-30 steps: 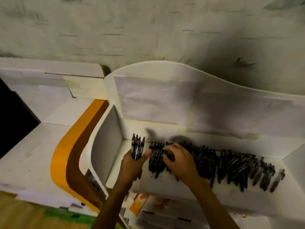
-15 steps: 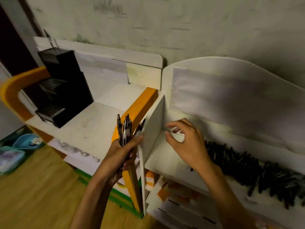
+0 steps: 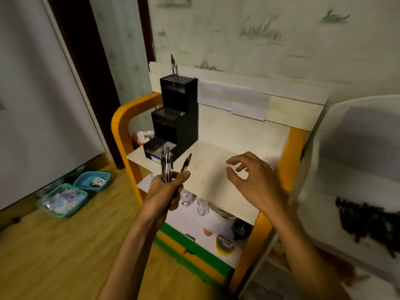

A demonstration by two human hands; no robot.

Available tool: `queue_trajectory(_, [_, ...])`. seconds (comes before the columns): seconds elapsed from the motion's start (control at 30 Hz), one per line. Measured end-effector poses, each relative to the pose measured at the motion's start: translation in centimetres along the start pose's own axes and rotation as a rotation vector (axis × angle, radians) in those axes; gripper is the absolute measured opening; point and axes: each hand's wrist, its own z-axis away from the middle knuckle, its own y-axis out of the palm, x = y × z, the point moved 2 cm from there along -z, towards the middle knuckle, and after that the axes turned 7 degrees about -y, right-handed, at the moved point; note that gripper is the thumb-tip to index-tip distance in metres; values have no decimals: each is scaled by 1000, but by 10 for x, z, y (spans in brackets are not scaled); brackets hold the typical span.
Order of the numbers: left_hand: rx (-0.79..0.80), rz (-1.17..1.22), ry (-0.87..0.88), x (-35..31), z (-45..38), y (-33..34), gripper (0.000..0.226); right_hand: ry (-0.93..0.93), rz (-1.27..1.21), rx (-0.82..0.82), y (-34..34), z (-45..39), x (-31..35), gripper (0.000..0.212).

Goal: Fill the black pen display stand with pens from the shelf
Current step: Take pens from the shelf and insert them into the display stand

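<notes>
The black pen display stand [image 3: 179, 109] has three stepped tiers of holes and sits at the back left of a white desk top [image 3: 216, 169]. A pen or two [image 3: 173, 64] stick up from its top tier. My left hand [image 3: 166, 189] grips a bundle of pens [image 3: 167, 166] upright, just in front of the stand's lowest tier. My right hand [image 3: 255, 182] hovers over the desk top, empty, its fingers loosely curled. A heap of black pens [image 3: 368, 221] lies on the white shelf at the far right.
The desk has an orange frame [image 3: 121, 118] and a lower shelf with small glass jars [image 3: 201, 206]. Two teal baskets [image 3: 75, 191] of small items sit on the wooden floor at the left. The white shelf unit [image 3: 346, 148] stands right of the desk.
The view has swung left from the pen shelf to the desk with the stand. My right hand left the pen heap and is now empty over the desk. My left hand still holds the bundle.
</notes>
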Motion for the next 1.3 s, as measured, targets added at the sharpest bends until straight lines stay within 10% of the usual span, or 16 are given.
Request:
queue_trajectory(0.57, [171,5,68,-60,-197,-138,26,44,-38,-12,165,-181,11,13])
queue_trajectory(1.3, [465,152,192,-181,-441,-165,13,111,139,-241,200,-402,-1,13])
